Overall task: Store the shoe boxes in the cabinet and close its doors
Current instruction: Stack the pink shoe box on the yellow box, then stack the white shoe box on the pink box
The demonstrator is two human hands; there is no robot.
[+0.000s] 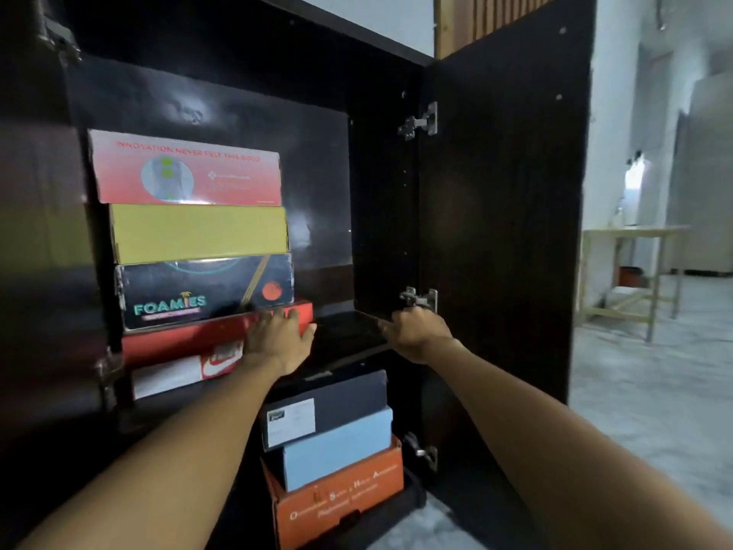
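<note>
Sliding a dark box (349,327) onto the upper shelf (357,353), both hands on it. Left hand (279,339) at the box's left end, fingers fairly straight and spread, laid flat by the red box (190,335) at the foot of the stack; looks like a press rather than a clasp, though the contact is dim. Right hand (420,335) at the box's right end, fingers curled over the far corner, grasping it just below the lower hinge (420,298).

Dark box lying flat between the two hands, long axis across the shelf from left to right, broad top up. Front edge seemingly level with the shelf lip or slightly proud of it; too dark to tell. Ahead of both hands, then, and inward: next push likely straight back into the cabinet (238,93). Both hands about equally near, one per end.

Stack to the left, upward from the red box: Foamies box (206,291), yellow box (198,232), pink box (186,168), all long sides facing out. Below the shelf, navy box (325,406) on pale blue box (337,446) on orange box (337,498). Right door (503,192) swung wide, not yet closed.
</note>
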